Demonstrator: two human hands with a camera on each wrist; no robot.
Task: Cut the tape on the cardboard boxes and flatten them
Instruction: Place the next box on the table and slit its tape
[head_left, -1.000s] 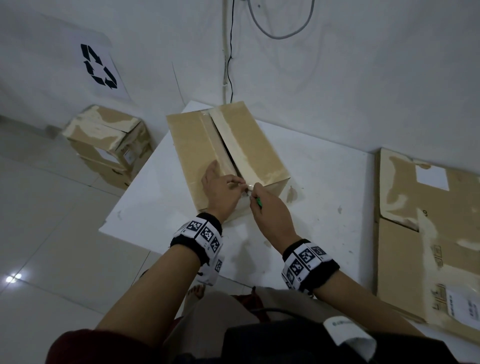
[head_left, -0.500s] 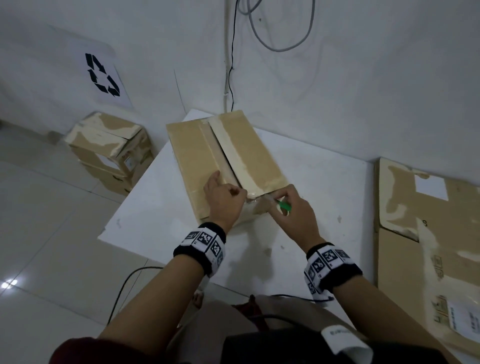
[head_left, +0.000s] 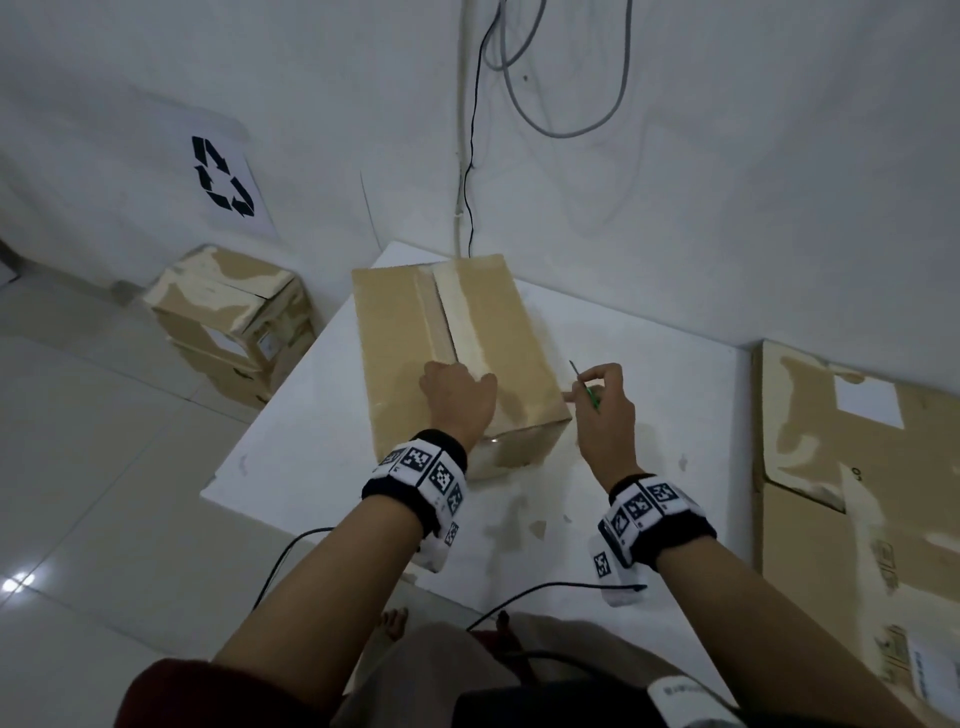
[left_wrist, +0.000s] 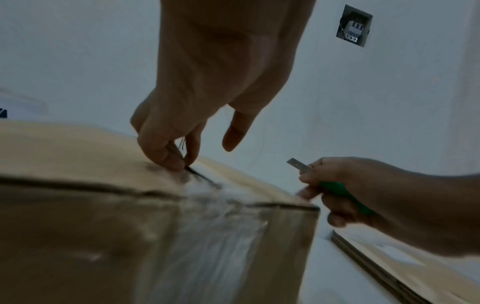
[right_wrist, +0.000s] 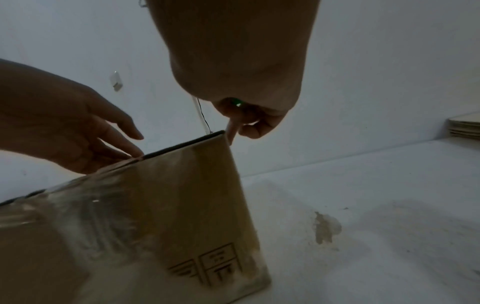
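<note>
The right hand (head_left: 605, 415), gripping the green-handled utility knife (head_left: 586, 387), has swung from the tan cardboard box's (head_left: 467, 358) taped centre seam to its right corner; the left hand (head_left: 457, 400) has slid further onto the top, fingertips at the seam.

Dim, bluish indoor light, glare spot on floor (head_left: 18, 581) at eight o'clock, wrist views motion-blurred, edges bowed by wide-angle lens

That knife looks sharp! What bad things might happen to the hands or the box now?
The utility knife in the right hand has its bare blade pointing up beside the cardboard box, so a slip might nick a finger. The left hand has its fingers at the taped seam; if cutting starts again there, they may be in the blade's path.
</note>
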